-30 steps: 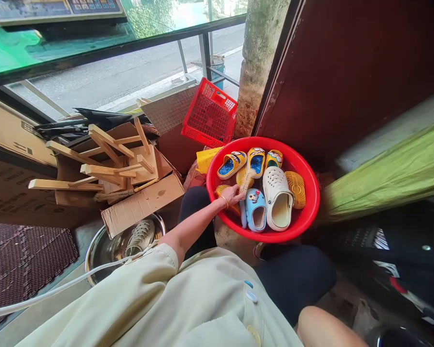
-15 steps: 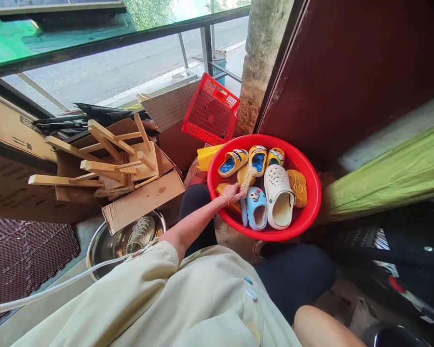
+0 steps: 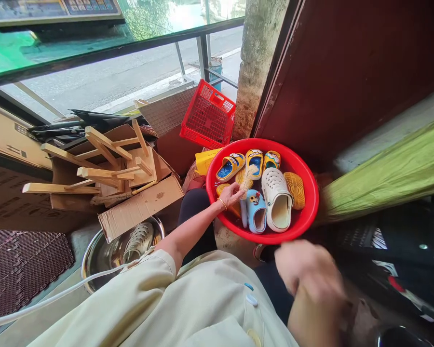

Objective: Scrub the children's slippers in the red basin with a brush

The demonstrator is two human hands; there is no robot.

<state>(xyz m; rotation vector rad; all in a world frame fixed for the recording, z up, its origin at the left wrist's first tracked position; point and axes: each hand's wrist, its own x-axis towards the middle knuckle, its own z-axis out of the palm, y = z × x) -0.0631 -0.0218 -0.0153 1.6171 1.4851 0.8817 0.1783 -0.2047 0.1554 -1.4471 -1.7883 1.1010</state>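
Note:
My left hand (image 3: 231, 193) is closed on a pale bristly brush (image 3: 247, 177) at the left side of a red basin (image 3: 311, 212). Inside the basin lie a large white clog (image 3: 276, 193), a light blue clog (image 3: 255, 210), a yellow slipper with blue insole (image 3: 231, 166) and several other yellow ones. A yellow sole (image 3: 294, 190) faces up at the right. My right hand (image 3: 309, 267) is in front of the basin's near edge, smeared by motion, its fingers not clear.
A steel basin (image 3: 90, 260) with a whitish clog (image 3: 139, 241) is at the left. Behind it are an upturned wooden stool (image 3: 139, 171) and cardboard (image 3: 141, 207). A red crate (image 3: 210, 115) leans beyond the red basin; green cloth (image 3: 390, 178) hangs at right.
My right hand has come into view at the lower right, near the basin. My left hand stays closed on the brush in nearly the same place.

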